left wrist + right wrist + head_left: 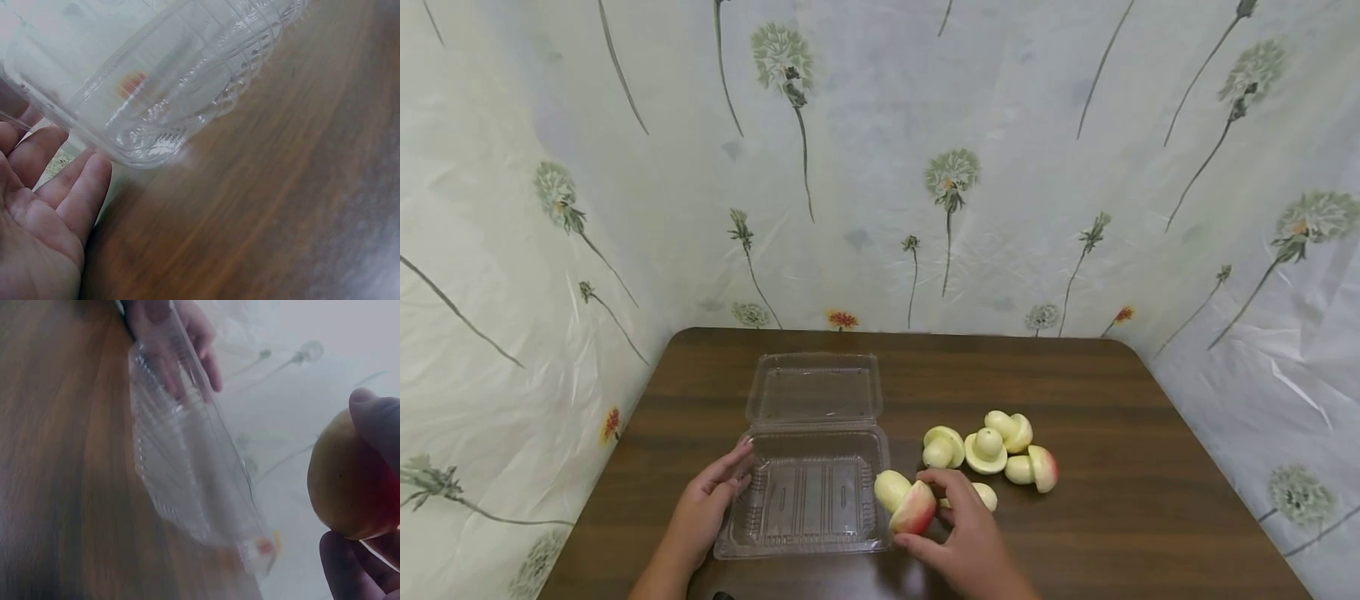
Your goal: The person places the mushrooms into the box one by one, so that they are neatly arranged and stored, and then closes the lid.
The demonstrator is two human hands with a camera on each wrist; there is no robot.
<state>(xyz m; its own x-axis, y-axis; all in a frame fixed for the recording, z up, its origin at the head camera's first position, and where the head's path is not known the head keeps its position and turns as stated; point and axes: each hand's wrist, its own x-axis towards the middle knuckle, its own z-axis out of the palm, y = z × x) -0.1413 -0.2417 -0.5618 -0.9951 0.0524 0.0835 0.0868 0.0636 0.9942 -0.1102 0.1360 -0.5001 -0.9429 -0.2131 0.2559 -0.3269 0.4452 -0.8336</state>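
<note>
The container [808,500] opens upward, its right side apparently crowded by mushrooms [987,450].

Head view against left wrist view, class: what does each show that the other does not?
Only the head view: the right hand holding a mushroom-shaped piece, and five loose pieces.
Only the left wrist view: the left hand with its palm facing the camera.
Both: that hand, the clear container and the wooden table.
</note>
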